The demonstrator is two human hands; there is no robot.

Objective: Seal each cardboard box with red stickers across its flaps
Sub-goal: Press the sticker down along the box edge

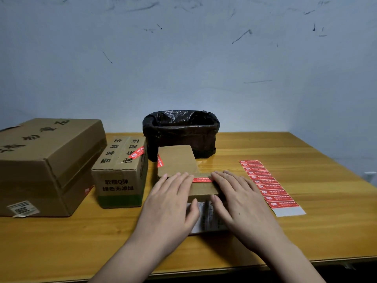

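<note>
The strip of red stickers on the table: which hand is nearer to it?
Right. The right hand lies just beside the strip of red stickers; the left hand is farther away.

The large brown cardboard box (40,160) is cut off by the left edge. Both hands hide most of the small brown cardboard box (204,189); its white label's (204,217) print is blurred

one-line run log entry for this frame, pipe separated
step: pressing red sticker onto small cardboard box | left hand: flat on box | right hand: flat on box | sticker sheet: right of box
</note>
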